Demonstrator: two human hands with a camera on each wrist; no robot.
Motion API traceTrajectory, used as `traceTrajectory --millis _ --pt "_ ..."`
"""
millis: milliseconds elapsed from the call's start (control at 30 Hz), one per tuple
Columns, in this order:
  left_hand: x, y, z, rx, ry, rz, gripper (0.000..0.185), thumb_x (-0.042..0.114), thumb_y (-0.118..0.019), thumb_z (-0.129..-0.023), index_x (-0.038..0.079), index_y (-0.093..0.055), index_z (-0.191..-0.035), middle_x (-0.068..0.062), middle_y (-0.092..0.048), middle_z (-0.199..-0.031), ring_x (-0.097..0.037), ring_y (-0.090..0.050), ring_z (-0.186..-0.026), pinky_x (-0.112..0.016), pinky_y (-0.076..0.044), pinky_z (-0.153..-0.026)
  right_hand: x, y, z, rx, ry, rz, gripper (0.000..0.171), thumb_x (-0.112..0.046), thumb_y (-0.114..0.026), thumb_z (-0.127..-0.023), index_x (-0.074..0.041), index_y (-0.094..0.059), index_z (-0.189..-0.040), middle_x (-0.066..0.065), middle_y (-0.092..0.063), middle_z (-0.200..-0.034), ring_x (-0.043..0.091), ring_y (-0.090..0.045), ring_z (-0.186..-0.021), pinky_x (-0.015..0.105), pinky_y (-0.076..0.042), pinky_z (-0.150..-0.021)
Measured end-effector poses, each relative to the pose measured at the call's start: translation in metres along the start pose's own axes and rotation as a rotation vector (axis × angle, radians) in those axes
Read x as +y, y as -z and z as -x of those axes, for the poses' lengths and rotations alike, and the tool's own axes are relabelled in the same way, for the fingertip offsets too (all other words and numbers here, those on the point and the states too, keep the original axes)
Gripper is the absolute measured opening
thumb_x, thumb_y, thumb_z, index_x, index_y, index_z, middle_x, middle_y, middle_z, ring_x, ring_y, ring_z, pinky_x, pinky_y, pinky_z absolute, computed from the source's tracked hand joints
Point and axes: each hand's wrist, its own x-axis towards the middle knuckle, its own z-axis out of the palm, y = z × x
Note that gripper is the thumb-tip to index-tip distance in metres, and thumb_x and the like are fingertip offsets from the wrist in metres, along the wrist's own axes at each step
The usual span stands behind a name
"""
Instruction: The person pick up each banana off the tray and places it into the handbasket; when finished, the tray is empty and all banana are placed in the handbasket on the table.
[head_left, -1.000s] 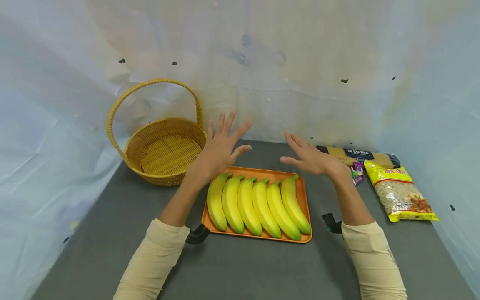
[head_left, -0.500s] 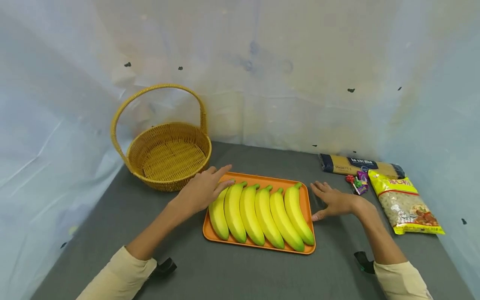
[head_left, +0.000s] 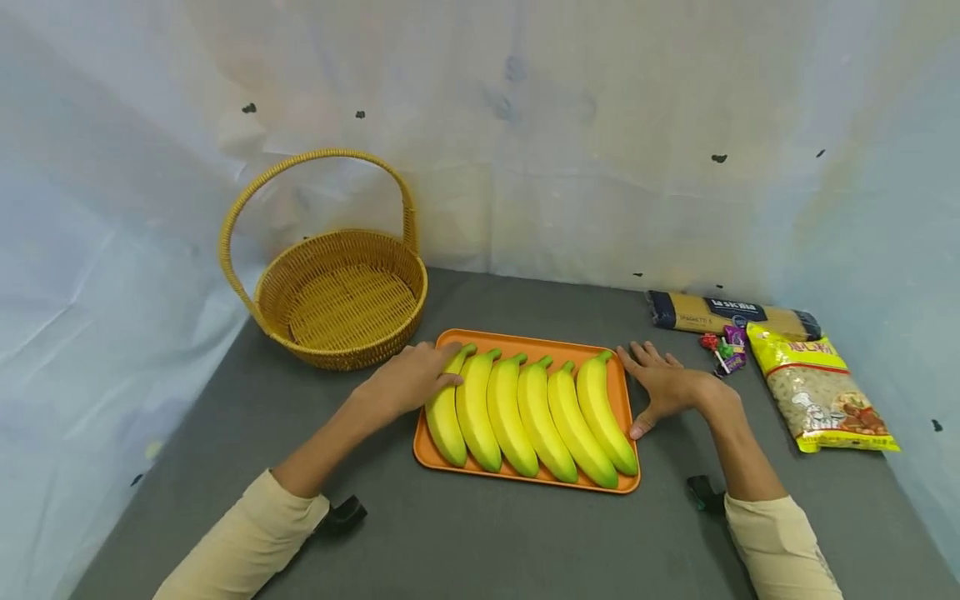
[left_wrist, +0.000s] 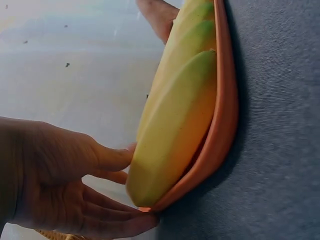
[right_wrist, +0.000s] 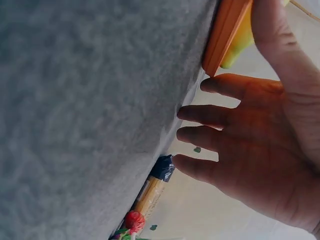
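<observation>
Two hands flank an orange tray (head_left: 525,342) on the grey tabletop (head_left: 480,533). The left hand (head_left: 408,382) lies at the tray's left edge with its fingers stretched out, relaxed and gripping nothing; the fingertips rest against the leftmost banana (head_left: 446,408), and the left wrist view shows the thumb and fingers touching that banana's end where it overhangs the tray's rim (left_wrist: 220,135). The right hand (head_left: 663,386) lies flat on the tabletop just beside the tray's right edge, fingers spread and straight, thumb along the rim; it holds nothing either. In the right wrist view its fingers (right_wrist: 210,137) press down on the grey surface right by the orange corner (right_wrist: 225,35).

Six yellow bananas (head_left: 532,408) fill the tray, lying side by side with their stem ends towards the back wall and their green-tinged tips towards the person. They touch one another along their lengths.

Behind and to the left of the tray, near the left hand, stands a wicker basket (head_left: 341,296) with a tall arched handle (head_left: 300,167); its woven bottom shows bare. To the right of the right hand lie a few small wrapped sweets (head_left: 723,350), a long packet of spaghetti (head_left: 731,314) against the back wall, and a yellow food bag (head_left: 821,392) in front of it.
</observation>
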Motion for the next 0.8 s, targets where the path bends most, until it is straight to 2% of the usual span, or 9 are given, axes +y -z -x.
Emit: traceTrajectory --millis 100,200,333,500,600,667,800 --pt "0.0 0.006 -0.006 -0.038 0.013 -0.02 0.059 0.036 -0.064 -0.104 0.007 -0.05 -0.154 -0.017 -0.073 -0.105 -0.019 -0.064 -0.069 -0.029 -0.052 -0.061 -0.005 0.005 -0.002 -0.021 -0.029 0.039 0.147 -0.059 -0.091 -0.068 0.007 -0.004 -0.165 0.04 0.005 -0.168 0.061 0.007 -0.156 0.08 -0.003 -0.121" --pt "0.0 0.011 -0.01 -0.109 0.056 -0.017 0.057 0.037 -0.066 -0.103 0.006 -0.054 -0.15 -0.016 -0.073 -0.108 -0.022 -0.068 -0.074 -0.033 -0.055 -0.066 -0.011 0.008 -0.005 -0.018 -0.047 0.108 0.146 -0.059 -0.092 -0.067 0.008 -0.007 -0.165 0.041 0.0 -0.168 0.061 0.001 -0.157 0.079 -0.008 -0.122" --pt "-0.001 0.017 -0.017 -0.197 0.071 0.014 0.053 0.038 -0.069 -0.101 0.004 -0.06 -0.141 -0.012 -0.071 -0.099 -0.018 -0.064 -0.07 -0.031 -0.051 -0.063 -0.013 0.006 -0.011 -0.017 -0.08 0.169 0.145 -0.056 -0.094 -0.065 0.009 -0.01 -0.164 0.042 -0.003 -0.168 0.061 -0.003 -0.156 0.078 -0.012 -0.122" --pt "-0.004 0.022 -0.025 -0.269 0.109 0.02 0.057 0.045 -0.07 -0.099 0.004 -0.061 -0.138 -0.01 -0.068 -0.093 -0.017 -0.061 -0.066 -0.029 -0.047 -0.061 -0.015 0.005 -0.014 -0.024 -0.108 0.143 0.147 -0.053 -0.096 -0.064 0.008 -0.007 -0.165 0.041 0.001 -0.168 0.061 -0.003 -0.156 0.078 -0.014 -0.121" --pt "-0.006 0.022 -0.027 -0.305 0.117 0.036 0.053 0.045 -0.071 -0.098 0.004 -0.064 -0.129 -0.008 -0.065 -0.084 -0.019 -0.063 -0.062 -0.028 -0.047 -0.058 -0.018 0.003 -0.012 -0.039 -0.103 0.122 0.147 -0.052 -0.095 -0.065 0.01 -0.006 -0.164 0.043 0.003 -0.167 0.061 -0.002 -0.156 0.078 -0.014 -0.121" --pt "-0.007 0.022 -0.028 -0.32 0.115 0.066 0.048 0.044 -0.072 -0.097 0.005 -0.066 -0.124 -0.007 -0.063 -0.079 -0.022 -0.065 -0.061 -0.027 -0.048 -0.056 -0.018 0.002 -0.01 -0.043 -0.11 0.114 0.147 -0.051 -0.095 -0.065 0.01 -0.006 -0.164 0.042 0.004 -0.167 0.061 -0.002 -0.156 0.077 -0.013 -0.122" --pt "-0.011 0.023 -0.028 -0.334 0.124 0.155 0.038 0.039 -0.074 -0.097 0.008 -0.066 -0.118 -0.006 -0.063 -0.079 -0.027 -0.068 -0.063 -0.027 -0.05 -0.056 -0.015 0.001 -0.009 -0.03 -0.121 0.115 0.148 -0.052 -0.095 -0.063 0.009 -0.007 -0.164 0.042 0.002 -0.168 0.064 -0.007 -0.154 0.08 -0.019 -0.118"
